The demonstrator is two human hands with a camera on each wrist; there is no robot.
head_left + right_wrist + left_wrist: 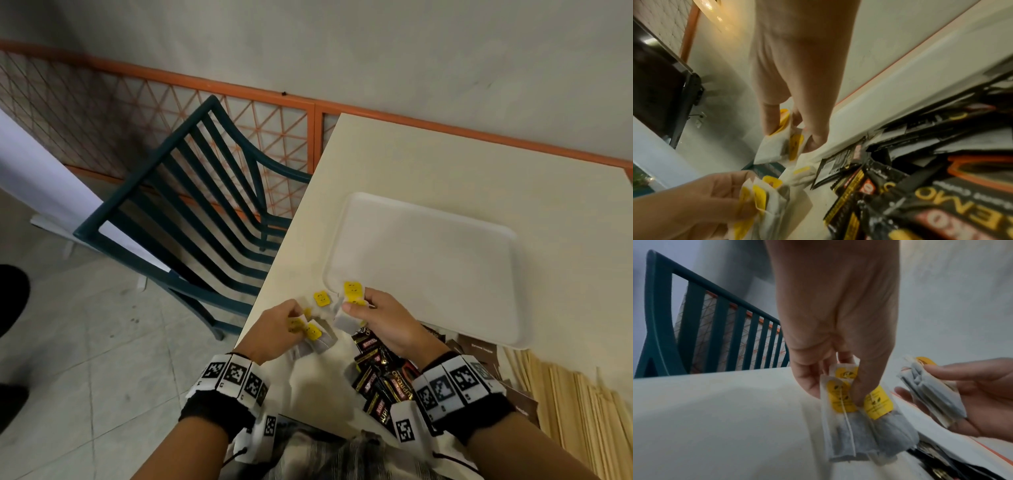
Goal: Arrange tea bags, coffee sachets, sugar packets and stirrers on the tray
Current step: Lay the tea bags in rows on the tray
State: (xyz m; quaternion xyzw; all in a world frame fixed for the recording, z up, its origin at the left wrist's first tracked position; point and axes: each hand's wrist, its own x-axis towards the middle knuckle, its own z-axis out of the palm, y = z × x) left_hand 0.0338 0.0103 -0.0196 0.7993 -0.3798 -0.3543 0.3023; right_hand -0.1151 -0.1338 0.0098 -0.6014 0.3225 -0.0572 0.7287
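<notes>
My left hand (297,320) pinches a few grey tea bags (313,334) with yellow tags just above the table's left edge. In the left wrist view the left hand (835,392) has thumb and finger on those tea bags (849,431). My right hand (356,305) grips a stack of tea bags (352,291) at the near left corner of the white tray (428,260). The right wrist view shows the right hand (793,136) curled round its tea bags (774,149). One more tea bag (322,298) lies on the table between the hands.
Black coffee sachets (380,377) are piled under my right wrist, with brown sugar packets (479,346) and wooden stirrers (565,411) to their right. The cream table (445,164) meets the wall. A dark green chair (205,205) stands left of the table.
</notes>
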